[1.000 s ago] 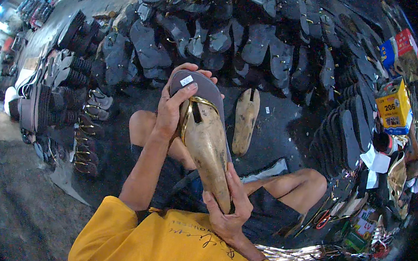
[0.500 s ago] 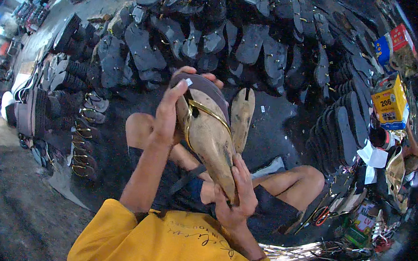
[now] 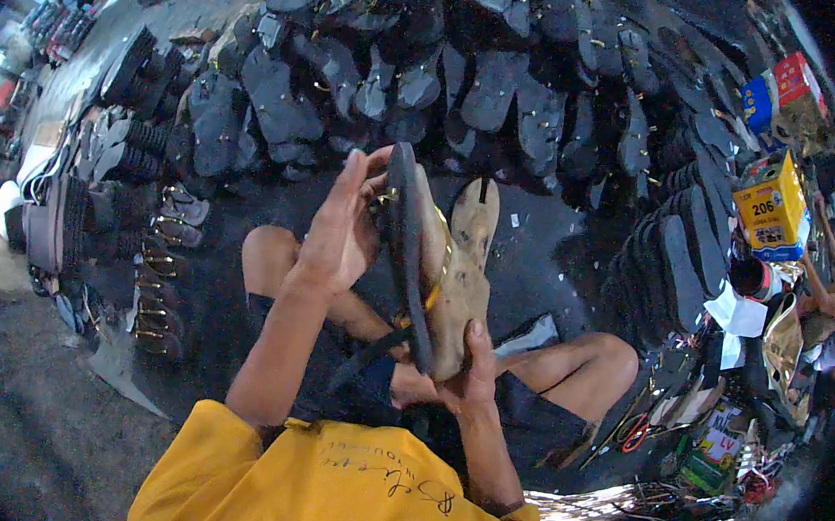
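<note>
Sitting cross-legged on a dark floor (image 3: 578,266), the person in a yellow shirt (image 3: 336,484) works in a tight pocket of open ground. Room is scarce: a bank of dark sandal soles (image 3: 435,81) curves across the far side, stacked soles (image 3: 670,245) close off the right, and rows of finished sandals (image 3: 163,236) line the left. The only bare patch is the strip of floor between the knees and the far pile, where one tan sole (image 3: 477,216) lies flat by itself, just beyond the work in hand. To the lower right, a bundle of shiny strips (image 3: 635,508) and scissors with red handles (image 3: 634,434) sit near the right knee; a yellow box (image 3: 770,204) stands farther off at the right rim.

The sandal (image 3: 435,282) is held up over the lap, turned on edge, toe end pointing away and up, heel end down toward the body. Its dark outsole edge faces left; the tan footbed with a gold strap faces right.

Left hand (image 3: 346,223): fingers extended and held together, palm laid flat against the dark outsole side near the toe end, thumb reaching toward the upper rim. It presses rather than pinches.

Right hand (image 3: 461,380): closed around the heel end from below, thumb up along the tan footbed, fingers curled behind and mostly hidden.

A dark strap (image 3: 363,361) trails from the sandal's lower part down across the lap.
</note>
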A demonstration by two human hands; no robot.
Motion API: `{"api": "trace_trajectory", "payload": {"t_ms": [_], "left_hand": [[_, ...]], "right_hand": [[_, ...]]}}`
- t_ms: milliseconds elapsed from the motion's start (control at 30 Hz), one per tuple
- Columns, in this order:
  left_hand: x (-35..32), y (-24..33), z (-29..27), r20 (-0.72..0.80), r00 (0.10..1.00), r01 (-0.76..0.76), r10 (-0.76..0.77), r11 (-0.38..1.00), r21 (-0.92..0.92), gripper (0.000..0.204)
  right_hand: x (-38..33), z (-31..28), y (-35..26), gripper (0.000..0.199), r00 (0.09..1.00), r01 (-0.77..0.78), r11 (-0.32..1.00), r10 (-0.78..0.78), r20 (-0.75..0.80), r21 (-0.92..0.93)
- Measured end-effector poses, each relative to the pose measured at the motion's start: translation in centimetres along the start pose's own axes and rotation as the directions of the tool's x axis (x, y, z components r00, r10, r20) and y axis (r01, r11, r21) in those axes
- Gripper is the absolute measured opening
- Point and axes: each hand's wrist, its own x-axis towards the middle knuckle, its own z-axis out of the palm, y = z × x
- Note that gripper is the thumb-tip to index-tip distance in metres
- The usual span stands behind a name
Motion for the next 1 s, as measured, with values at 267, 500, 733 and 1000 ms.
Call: {"api": "trace_trajectory", "payload": {"t_ms": [267,500,733,1000], "left_hand": [[-1.0,0.0,0.2,0.076,0.997,-0.014,0.009,0.997,0.072,0.056],[-2.3,0.5,1.8,0.086,0.996,0.000,-0.004,0.999,0.041,0.062],[-2.8,0.4,2.3,0.057,0.998,-0.048,0.034,0.968,0.248,0.060],[-0.6,-2.5,-1.9,0.004,1.000,0.011,-0.011,0.993,0.114,0.067]], "right_hand": [[-1.3,-0.8,0.1,0.086,0.877,-0.480,0.736,0.387,0.285,0.478],[-2.3,0.5,0.2,0.091,0.879,-0.477,0.766,0.417,0.231,0.431],[-2.6,0.7,-0.4,0.088,0.875,-0.482,0.757,0.394,0.280,0.442],[-2.1,0.8,-0.2,0.077,0.937,-0.314,0.883,0.348,-0.037,0.348]]}}
